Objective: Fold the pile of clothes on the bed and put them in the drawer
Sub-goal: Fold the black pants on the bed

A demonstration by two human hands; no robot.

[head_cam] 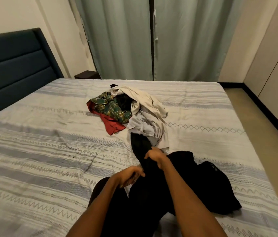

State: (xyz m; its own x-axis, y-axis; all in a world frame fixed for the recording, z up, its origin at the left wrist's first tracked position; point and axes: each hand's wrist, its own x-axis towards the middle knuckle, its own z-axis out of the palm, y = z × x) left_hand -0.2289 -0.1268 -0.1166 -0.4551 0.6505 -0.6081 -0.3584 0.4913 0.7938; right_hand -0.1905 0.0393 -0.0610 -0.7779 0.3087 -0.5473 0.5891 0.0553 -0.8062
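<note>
Nearest me, my left hand [131, 175] hangs loosely curled beside the black garment [186, 185], holding nothing. At one o'clock my right hand [155, 157] grips the garment's narrow end, whose long axis runs toward twelve o'clock into the pile of clothes [128, 110] on the bed [32, 151]. No writing is readable.

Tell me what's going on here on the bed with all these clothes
A person is working through a pile of clothes on the bed. Their right hand grips a black garment, one end of which still runs up under the pile, while the left hand is at the garment's near edge with fingers curled. The pile is still unfolded: a green plaid shirt, a red piece, and white and cream items. No drawer is in view.
</note>
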